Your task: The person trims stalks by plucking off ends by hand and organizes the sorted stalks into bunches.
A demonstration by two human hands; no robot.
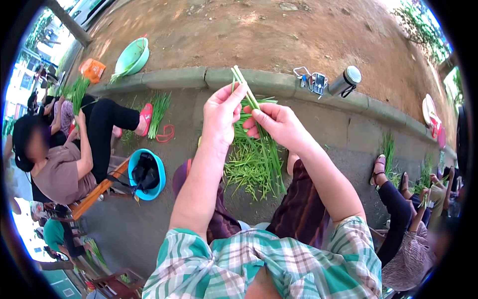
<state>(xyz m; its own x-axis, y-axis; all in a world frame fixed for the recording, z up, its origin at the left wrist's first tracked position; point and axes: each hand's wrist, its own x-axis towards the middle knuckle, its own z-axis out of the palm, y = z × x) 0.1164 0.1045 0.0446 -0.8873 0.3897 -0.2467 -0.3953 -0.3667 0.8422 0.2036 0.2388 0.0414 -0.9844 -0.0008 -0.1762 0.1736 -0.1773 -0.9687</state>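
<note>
My right hand (276, 122) is closed around a few long green stalks (273, 159) that look like garlic chives. Their pale cut ends (240, 77) point up and away from me, and the leafy ends hang down between my knees. Beside those pale ends, my left hand (224, 109) pinches a thin green strand with thumb and forefinger. Below both hands, a heap of short cut green pieces (244, 172) lies on the ground. More long stalks show behind my right hand, partly hidden by it.
A stone kerb (174, 78) runs ahead, bearing keys (303, 78), a phone-like device (317, 83) and a flask (344, 82). To the left are a green basin (133, 56), an orange bag (92, 70), a blue bucket (160, 172) and a seated person (64, 164). Other people sit at right.
</note>
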